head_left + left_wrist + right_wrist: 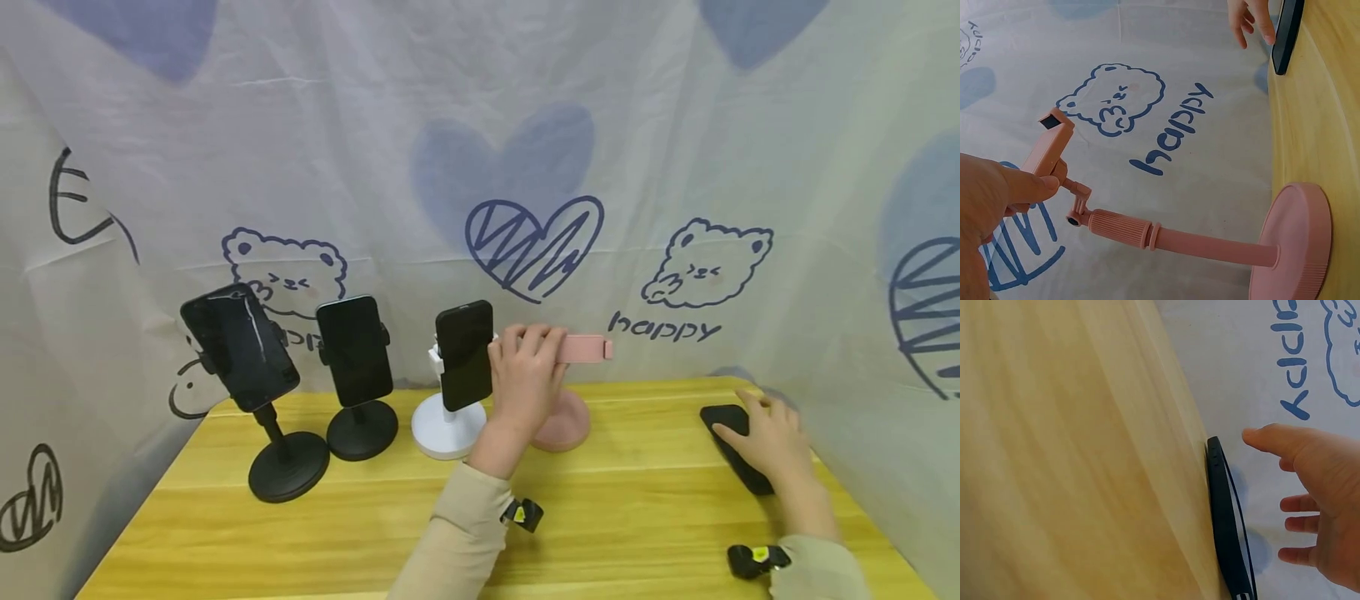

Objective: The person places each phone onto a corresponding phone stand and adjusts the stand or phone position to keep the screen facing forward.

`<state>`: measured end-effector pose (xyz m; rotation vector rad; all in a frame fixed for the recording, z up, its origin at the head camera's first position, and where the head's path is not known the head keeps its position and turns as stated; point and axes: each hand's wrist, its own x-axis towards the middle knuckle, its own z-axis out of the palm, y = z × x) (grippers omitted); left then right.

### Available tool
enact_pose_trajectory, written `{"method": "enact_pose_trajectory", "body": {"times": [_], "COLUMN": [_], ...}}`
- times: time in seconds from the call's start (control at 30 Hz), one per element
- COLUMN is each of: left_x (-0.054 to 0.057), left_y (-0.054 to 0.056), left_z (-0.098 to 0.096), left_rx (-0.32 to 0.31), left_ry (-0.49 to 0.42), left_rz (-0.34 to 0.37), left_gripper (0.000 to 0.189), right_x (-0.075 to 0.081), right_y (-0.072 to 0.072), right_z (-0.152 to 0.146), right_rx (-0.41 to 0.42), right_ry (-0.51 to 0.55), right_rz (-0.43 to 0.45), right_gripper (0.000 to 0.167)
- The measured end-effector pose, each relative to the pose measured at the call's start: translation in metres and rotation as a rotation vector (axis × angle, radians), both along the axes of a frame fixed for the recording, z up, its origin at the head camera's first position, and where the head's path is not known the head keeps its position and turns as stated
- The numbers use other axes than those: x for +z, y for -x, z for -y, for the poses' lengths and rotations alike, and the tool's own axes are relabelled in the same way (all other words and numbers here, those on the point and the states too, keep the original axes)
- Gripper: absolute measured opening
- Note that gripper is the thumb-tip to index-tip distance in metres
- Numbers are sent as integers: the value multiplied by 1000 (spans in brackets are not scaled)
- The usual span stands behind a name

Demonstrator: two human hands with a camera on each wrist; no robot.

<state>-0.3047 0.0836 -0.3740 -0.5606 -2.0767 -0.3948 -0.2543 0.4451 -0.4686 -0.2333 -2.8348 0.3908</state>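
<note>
My left hand grips the clamp head of a pink phone stand. In the left wrist view, the thumb lies along the clamp, above the stand's jointed neck and ribbed collar; its round pink base stands on the table. On the right side, my right hand hovers over a black phone lying flat. The right wrist view shows a gap between that hand and the phone, with the fingers spread apart and holding nothing.
Left of the pink stand, a white phone stand holds a black phone. Farther left are two black stands with phones, one upright and one tilted. A printed curtain hangs behind the wooden table.
</note>
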Motion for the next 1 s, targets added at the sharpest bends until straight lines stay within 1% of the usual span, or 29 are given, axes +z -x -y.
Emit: {"method": "enact_pose_trajectory", "body": {"times": [0.17,0.37,0.63,0.8,1.0], "left_x": [-4,-10,-13,-14,-14], "left_y": [-1,1,0,1,1], "left_z": [-3,-6,-8,-10,-10], "left_rx": [-11,-29,-33,-53,-67], "left_ry": [-18,-70,-117,-151,-184], "left_rz": [21,7,25,35,12], "left_gripper": [33,33,35,35,35], "right_x": [-4,-2,0,-1,-2], "right_y": [0,2,6,9,15], "right_z": [-4,-4,0,0,-1], "right_rx": [-16,-18,-47,-51,-54], "right_ry": [24,52,74,63,67], "right_rz": [84,149,244,266,301], "right_gripper": [85,87,91,89,88]}}
